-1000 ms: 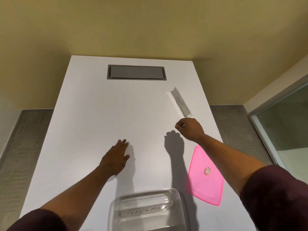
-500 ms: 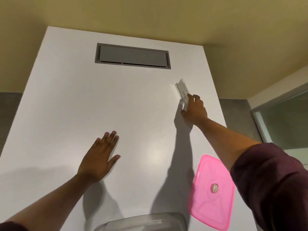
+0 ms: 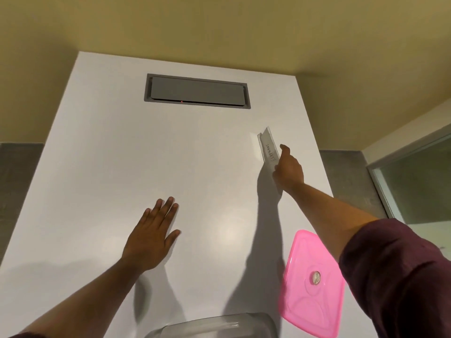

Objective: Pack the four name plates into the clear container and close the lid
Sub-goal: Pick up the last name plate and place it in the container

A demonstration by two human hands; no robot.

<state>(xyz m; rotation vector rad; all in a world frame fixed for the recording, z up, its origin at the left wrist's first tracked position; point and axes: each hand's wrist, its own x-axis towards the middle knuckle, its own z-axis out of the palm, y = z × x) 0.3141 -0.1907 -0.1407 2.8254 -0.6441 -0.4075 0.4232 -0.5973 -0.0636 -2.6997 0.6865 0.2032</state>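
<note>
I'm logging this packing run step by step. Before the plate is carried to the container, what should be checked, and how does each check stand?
1. Right hand has its grip on the name plate: ok, fingers curl round its near end.
2. Plate lifted off the table: cannot tell.
3. Left hand out of the carry path: ok, flat on the table.
4. Clear container open: ok, pink lid lies beside it.
5. Room inside the container: cannot tell, only its rim shows.

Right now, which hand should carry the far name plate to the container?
Right. The right hand already grips the name plate; the left hand lies flat on the table, well short of it.
</note>
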